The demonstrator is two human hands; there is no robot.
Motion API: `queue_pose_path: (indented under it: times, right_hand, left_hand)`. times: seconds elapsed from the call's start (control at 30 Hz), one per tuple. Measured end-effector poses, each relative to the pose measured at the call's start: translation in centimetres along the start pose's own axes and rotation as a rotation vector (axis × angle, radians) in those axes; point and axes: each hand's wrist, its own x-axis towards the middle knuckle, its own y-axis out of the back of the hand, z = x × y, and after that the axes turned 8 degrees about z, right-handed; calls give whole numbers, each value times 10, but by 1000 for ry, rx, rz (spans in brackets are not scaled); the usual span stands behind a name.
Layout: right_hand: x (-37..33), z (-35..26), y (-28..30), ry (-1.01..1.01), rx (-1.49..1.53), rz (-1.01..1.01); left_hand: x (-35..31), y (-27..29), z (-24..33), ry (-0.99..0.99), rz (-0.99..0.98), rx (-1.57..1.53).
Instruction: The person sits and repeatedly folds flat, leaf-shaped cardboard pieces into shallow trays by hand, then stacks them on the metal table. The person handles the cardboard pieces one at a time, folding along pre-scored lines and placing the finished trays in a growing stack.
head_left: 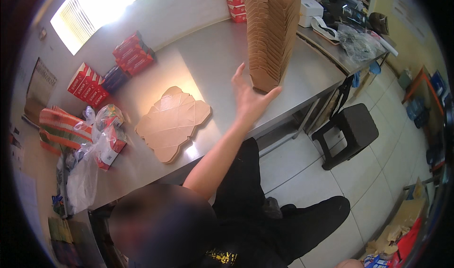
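Note:
My left hand (253,100) reaches out over the metal table, thumb and fingers spread apart. It is at the near lower end of a tall stack of nested brown cardboard trays (272,41); whether it touches the stack is hard to tell. To the left of my forearm, a pile of flat, unfolded cardboard box blanks (175,121) lies on the tabletop. Only a sliver of my right hand (350,264) shows at the bottom edge, its fingers out of sight.
Red and white printed boxes (87,85) stand by the wall, beside plastic bags (85,173) and striped orange packs (64,126). A black stool (352,128) stands right of the metal table (222,45). A white device (309,10) sits on the far right table.

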Motion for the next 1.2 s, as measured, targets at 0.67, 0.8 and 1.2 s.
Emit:
queue_pose_path:
  times: [0.67,0.8,1.2]
  right_hand:
    - [27,2,-4,-22,82,-198]
    - [29,-7,-7,-42,72,-176]
    - [34,26,17,67,180,-458]
  left_hand:
    - [5,228,-56,61,-484,830]
    - [10,232,-48,147,-465,719]
    - [75,341,-169,329,-275,818]
